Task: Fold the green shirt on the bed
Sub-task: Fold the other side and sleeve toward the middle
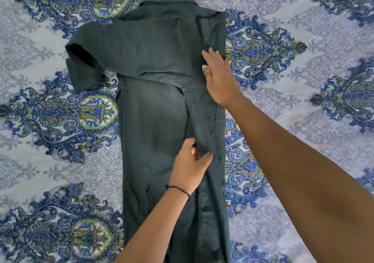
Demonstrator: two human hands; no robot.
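The dark green shirt (153, 121) lies lengthwise on the bed, collar at the far end. Its sides are folded inward into a long narrow strip. One sleeve lies across the chest, and its cuff hangs past the left edge. My right hand (219, 76) rests flat, fingers apart, on the shirt's right folded edge near the chest. Lower down, my left hand (190, 165) touches the folded right panel at mid-length, with thumb and fingers curled at the cloth. A thin black band circles that wrist.
The bedsheet (303, 101) is pale grey with blue and green paisley medallions and surrounds the shirt on all sides. No other objects are in view.
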